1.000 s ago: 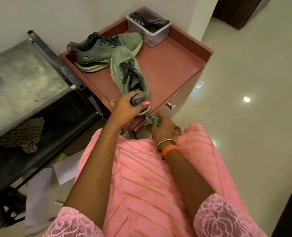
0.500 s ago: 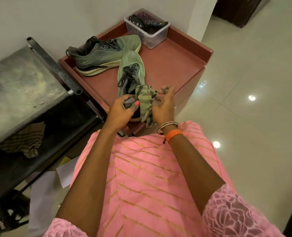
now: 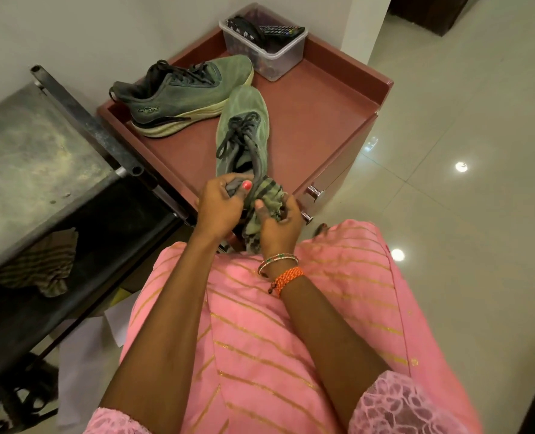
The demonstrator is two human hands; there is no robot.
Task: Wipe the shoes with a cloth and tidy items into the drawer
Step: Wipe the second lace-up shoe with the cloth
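Two shoes: both green-grey, laced in black, on the red-brown cabinet top (image 3: 322, 120).
Near shoe (image 3: 244, 126): toe points away from the person, heel at the cabinet's front edge, partly covered by both hands.
Far shoe (image 3: 181, 95): lies crosswise behind the near one, toe toward the clear plastic box (image 3: 272, 54), sole down, untouched.
Left hand (image 3: 219, 205): fingers curled round the near shoe's heel collar, thumb on top, gripping it.
Right hand (image 3: 278, 223): fingers and thumb closed on the striped green cloth (image 3: 267, 195), bunched against the heel's right side.
Cloth: crumpled, touching the near shoe, one end hanging below the hand.
Drawer knobs (image 3: 313, 192): two metal knobs on the cabinet front, just right of the right hand; the fronts sit flush.
Plastic box: in the cabinet's far corner, holding dark items, a remote among them.
Side bench (image 3: 25, 158): left of the cabinet, with a second striped rag (image 3: 37, 267) on its lower shelf.
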